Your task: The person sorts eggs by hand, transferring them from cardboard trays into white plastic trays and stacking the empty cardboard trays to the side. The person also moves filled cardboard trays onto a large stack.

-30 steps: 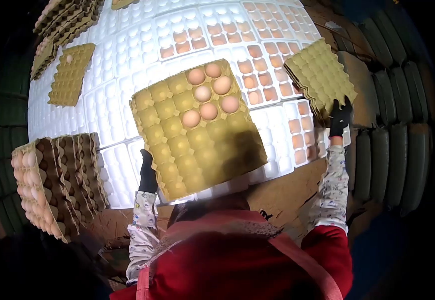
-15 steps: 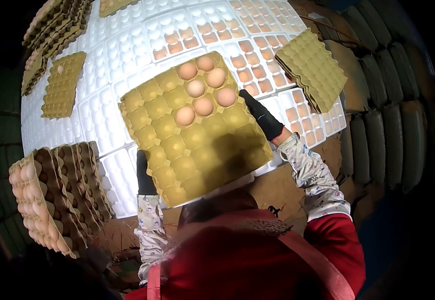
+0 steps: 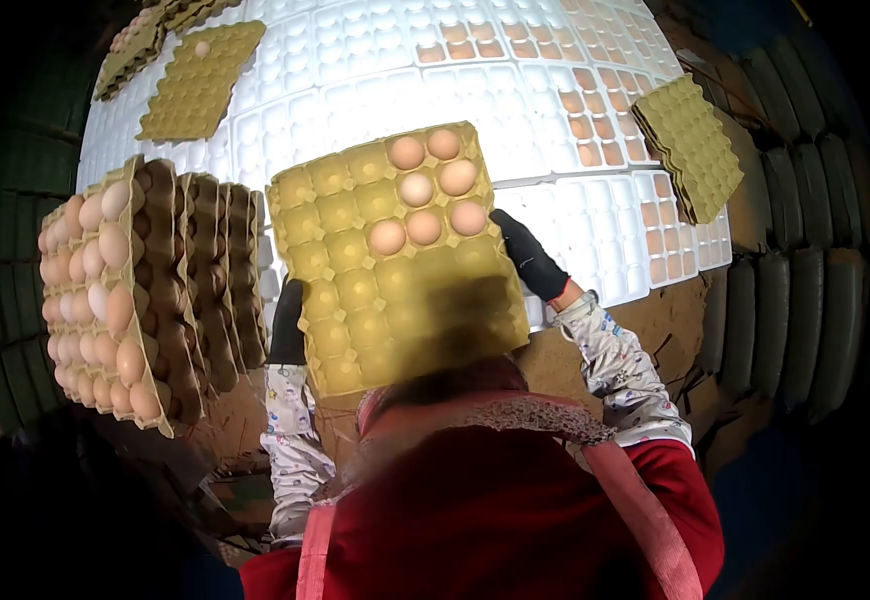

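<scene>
A yellowish-brown pulp egg tray is held in front of my body, with several brown eggs in the cups of its far right part. My left hand, in a black glove, grips the tray's left edge. At the right edge my right hand, gloved too, is closed on the rim, its fingers partly hidden under the tray. My head's shadow darkens the near right cups. To the left of my left hand stands a stack of full egg trays, its outer layer packed with eggs.
White plastic trays cover the table, some at the right holding eggs. A pulp tray with one egg lies at the far left, near more stacked trays. Empty pulp trays sit at the right edge, beside dark sacks.
The view has shifted left and nearer my body. My hands have carried the tray leftward over the table, toward the stack of full trays; its eggs stay in the same cups.
</scene>
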`<state>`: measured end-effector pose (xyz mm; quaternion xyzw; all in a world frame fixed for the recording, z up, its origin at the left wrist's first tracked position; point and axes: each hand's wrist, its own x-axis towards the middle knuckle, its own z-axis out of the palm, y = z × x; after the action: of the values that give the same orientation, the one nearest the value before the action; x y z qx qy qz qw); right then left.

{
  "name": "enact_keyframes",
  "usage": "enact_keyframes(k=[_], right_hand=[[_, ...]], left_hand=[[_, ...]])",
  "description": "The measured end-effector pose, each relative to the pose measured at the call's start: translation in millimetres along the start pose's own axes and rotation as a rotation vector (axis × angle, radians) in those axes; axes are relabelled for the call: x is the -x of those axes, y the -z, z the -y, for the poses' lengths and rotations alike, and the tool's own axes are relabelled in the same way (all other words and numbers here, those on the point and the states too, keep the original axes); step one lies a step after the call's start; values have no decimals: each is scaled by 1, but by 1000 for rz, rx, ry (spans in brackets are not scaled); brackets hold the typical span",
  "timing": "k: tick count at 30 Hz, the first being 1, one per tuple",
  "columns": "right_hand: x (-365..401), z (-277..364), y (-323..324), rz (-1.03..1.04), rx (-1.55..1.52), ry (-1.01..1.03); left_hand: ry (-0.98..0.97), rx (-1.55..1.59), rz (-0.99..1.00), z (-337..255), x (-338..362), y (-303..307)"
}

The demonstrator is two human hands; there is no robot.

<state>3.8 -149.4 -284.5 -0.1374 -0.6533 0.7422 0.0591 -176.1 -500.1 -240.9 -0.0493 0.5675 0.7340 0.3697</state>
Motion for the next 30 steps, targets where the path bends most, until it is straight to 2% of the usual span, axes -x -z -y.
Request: enact_keyframes(k=[1,2,3,5,6,7,9,10,11,12,13,15,16,17,19,21,23,24,25,27,29,30], right_hand=[[4,17,0,-97,150,-57],[1,35,-1,-195,304,-161],[-5,84,-15,-295,459,-259],[-8,125,-34,-367,1025,68],[-11,144,-46,-189,1071,-9],[-15,156,-55,59,1253,-63],[-31,151,-75,113,1623,-146],[-37,154,-75,112,1631,-129],[-44,160,-72,205,1608,-119],[-50,166,-68,294,1590,-110],[-48,172,-62,286,1603,-101],[-34,176,-45,169,973,-5],[-32,167,-34,44,684,62],[-33,164,-24,-15,263,50],[-42,168,-2,0,-210,-49],[-55,170,4,-11,-106,-52],[-75,171,-21,16,994,-7],[-79,166,-34,91,1231,14],[-80,158,-46,163,1472,36],[-88,148,-58,27,1553,8],[-88,163,-48,118,1475,-39],[-86,161,-33,127,1352,50]], left_hand=[[2,8,-4,-14,2,-8],[-85,-475,-79,-29,7,-18],[-177,-958,-152,-42,12,-32],[-832,-1281,-297,-50,16,-53],[-942,-1211,-182,-62,23,-80],[-928,-1278,-50,-74,26,-102],[-1064,-1563,139,-74,3,-129],[-1113,-1664,186,-65,-15,-132],[-878,-1718,296,-55,-31,-131],[-962,-1689,281,-56,-31,-131],[-1044,-1662,274,-57,-30,-131],[-1033,-1604,258,-59,-29,-130],[-1007,-1546,235,-59,-27,-129],[-1009,-1543,227,-59,-27,-128],[-845,-1107,140,-58,-25,-126],[-504,-657,157,-57,-26,-133],[-316,-81,345,-66,-32,-137],[-141,131,370,-72,-31,-144],[-13,96,475,-73,-43,-139],[-112,-568,507,-73,-56,-146],[-641,-1253,445,-73,-34,-171],[-796,-1467,411,-55,-34,-168]])
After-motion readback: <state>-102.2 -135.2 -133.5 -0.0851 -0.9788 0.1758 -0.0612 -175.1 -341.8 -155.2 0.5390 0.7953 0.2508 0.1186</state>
